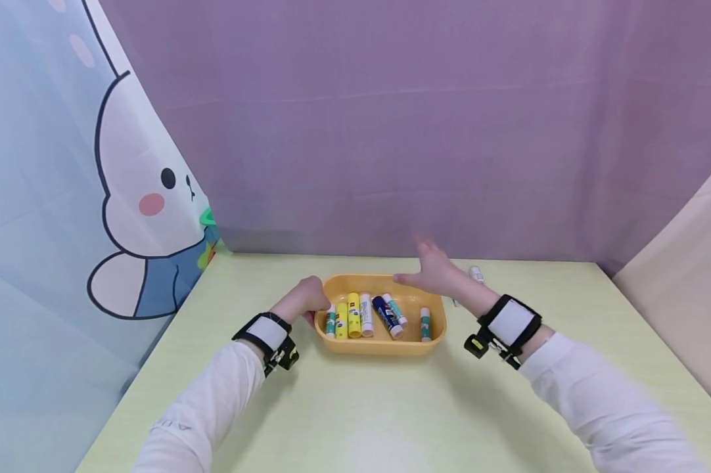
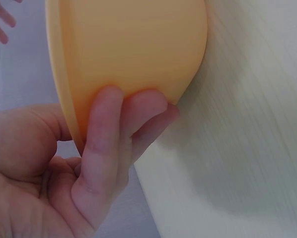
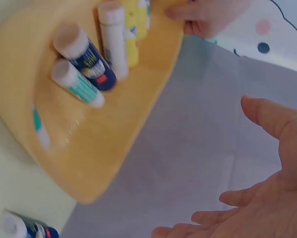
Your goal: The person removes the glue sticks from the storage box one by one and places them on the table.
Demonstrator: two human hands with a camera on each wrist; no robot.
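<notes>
A yellow-orange plastic bin (image 1: 382, 348) stands on the table with several glue sticks lying inside. Among them are yellow glue sticks (image 1: 354, 315), a white glue stick (image 1: 365, 315), a navy glue stick (image 1: 388, 316) and a small teal-and-white glue stick (image 1: 425, 325) apart at the right end. My left hand (image 1: 308, 295) grips the bin's left end; in the left wrist view its fingers (image 2: 104, 129) press the outer wall, the thumb at the rim. Above the bin's back right side, my right hand (image 1: 435, 270) is held with fingers spread. It holds nothing and looks apart from the bin in the right wrist view.
Outside the bin, behind my right forearm, another glue stick (image 1: 476, 273) lies partly hidden on the pale table (image 1: 361, 414). A purple curtain (image 1: 391, 131) hangs along the back edge. A blue curtain with a cartoon rabbit (image 1: 148, 171) hangs at the left.
</notes>
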